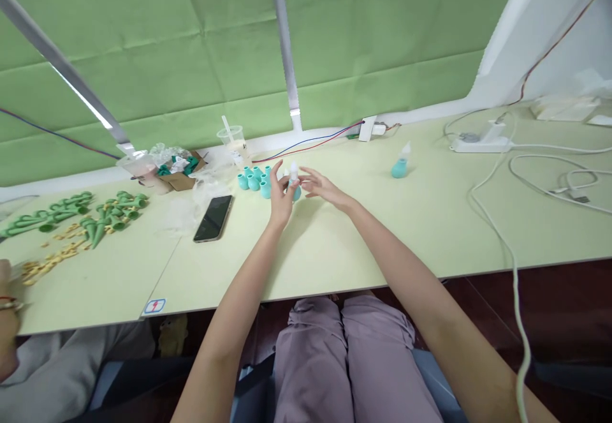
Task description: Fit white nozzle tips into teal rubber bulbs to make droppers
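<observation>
Along green sheeting (382, 40), a pale table (430, 219) bears teal bulbs (252, 182).

Bulbs (253, 182) stood on the table (320, 251), just left of the left hand's (281, 203) grip. The phone (213, 218) lay farther left, the power strip (480, 145) far right.

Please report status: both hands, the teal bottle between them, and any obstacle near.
Left hand holding white-tipped teal bottle. Right hand open beside it, contact unclear. Nearest possible obstacle: group of teal bulbs beside left hand.
</observation>
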{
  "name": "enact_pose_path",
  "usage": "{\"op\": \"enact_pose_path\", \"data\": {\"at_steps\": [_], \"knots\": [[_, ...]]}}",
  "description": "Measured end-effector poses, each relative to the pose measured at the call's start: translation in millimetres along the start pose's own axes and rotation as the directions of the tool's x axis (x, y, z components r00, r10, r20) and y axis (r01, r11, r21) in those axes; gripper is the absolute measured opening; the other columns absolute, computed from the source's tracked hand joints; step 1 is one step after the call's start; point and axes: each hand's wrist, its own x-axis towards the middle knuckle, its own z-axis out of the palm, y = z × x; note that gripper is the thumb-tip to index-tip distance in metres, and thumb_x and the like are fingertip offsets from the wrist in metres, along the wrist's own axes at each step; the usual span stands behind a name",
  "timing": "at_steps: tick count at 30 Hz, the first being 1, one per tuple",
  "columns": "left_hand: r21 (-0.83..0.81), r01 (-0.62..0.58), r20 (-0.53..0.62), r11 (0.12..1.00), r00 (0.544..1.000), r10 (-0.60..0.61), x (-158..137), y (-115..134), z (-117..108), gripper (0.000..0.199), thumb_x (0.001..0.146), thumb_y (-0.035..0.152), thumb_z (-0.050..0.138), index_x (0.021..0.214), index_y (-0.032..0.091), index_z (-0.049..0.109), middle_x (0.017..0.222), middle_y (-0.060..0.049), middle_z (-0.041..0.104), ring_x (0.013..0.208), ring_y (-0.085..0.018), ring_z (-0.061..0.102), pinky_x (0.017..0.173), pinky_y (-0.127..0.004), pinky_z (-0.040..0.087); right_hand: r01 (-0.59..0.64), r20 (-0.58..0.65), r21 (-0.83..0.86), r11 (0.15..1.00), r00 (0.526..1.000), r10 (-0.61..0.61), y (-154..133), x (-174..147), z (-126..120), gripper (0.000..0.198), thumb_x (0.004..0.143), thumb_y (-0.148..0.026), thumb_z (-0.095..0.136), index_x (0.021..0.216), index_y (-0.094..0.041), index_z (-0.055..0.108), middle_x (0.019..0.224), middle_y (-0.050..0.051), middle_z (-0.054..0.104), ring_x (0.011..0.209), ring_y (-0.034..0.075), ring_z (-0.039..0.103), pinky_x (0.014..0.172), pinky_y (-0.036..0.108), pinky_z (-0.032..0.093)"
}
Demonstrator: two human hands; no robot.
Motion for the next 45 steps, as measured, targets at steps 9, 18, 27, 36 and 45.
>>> {"op": "enact_pose_path", "data": {"at_steps": [9,18,27,36,45], "knots": [[-0.093,-0.034,-0.003,0.995,0.999,0.033,0.7,-0.2,4.6,0.057,0.083,0.051,0.05,0.132,0.029,0.028,0.121,-0.01,0.056,0.111,-0.02,0.054,0.097,-0.039,0.04,-0.016,-0.044,0.088,0.996,0.999,0.019,5.9,0.3,18.3,0.051,0.053,-0.037,0.079,0.098,-0.015,0.068,0.087,0.003,0.07,0.087,0.021,0.064,0.084,0.037,0.05],[0.187,0.041,-0.286,0.982,0.958,0.014,16.2,-23.0,-30.4,0.049,0.086,0.055,0.042,0.123,0.023,0.039,0.121,-0.011,0.053,0.117,-0.02,0.048,0.101,-0.038,0.034,-0.017,-0.306,-0.008,1.0,0.952,0.014,7.8,3.9,-22.4,0.043,0.043,-0.044,0.081,0.072,-0.015,0.066,0.07,0.002,0.066,0.07,0.018,0.062,0.07,0.034,0.053],[0.315,0.121,-0.438,0.941,0.899,0.031,21.1,-45.8,-58.0,0.036,0.087,0.046,0.044,0.111,0.02,0.05,0.107,-0.009,0.057,0.104,-0.018,0.054,0.096,-0.036,0.038,-0.008,-0.321,0.021,1.0,0.947,0.014,6.2,-1.7,-33.9,0.046,0.053,-0.047,0.077,0.086,-0.019,0.061,0.09,0.003,0.065,0.088,0.017,0.06,0.084,0.033,0.049],[0.345,0.12,-0.422,0.931,0.906,0.039,20.1,-45.8,-57.9,0.025,0.086,0.039,0.049,0.1,0.02,0.057,0.102,-0.007,0.059,0.105,-0.019,0.051,0.099,-0.037,0.034,-0.061,-0.254,-0.007,0.998,0.966,0.057,12.9,-3.7,-33.7,0.046,0.064,-0.043,0.07,0.102,-0.022,0.056,0.099,0.004,0.063,0.093,0.016,0.058,0.082,0.029,0.046],[0.381,0.131,-0.405,0.915,0.914,0.038,19.6,-46.5,-59.0,0.025,0.086,0.038,0.047,0.099,0.019,0.058,0.103,-0.008,0.059,0.105,-0.021,0.049,0.098,-0.039,0.032,-0.12,-0.215,0.032,0.992,0.969,0.124,11.4,-3.6,-28.3,0.029,0.071,-0.026,0.06,0.096,-0.019,0.046,0.085,0.005,0.068,0.07,0.014,0.065,0.078,0.033,0.05]]}}
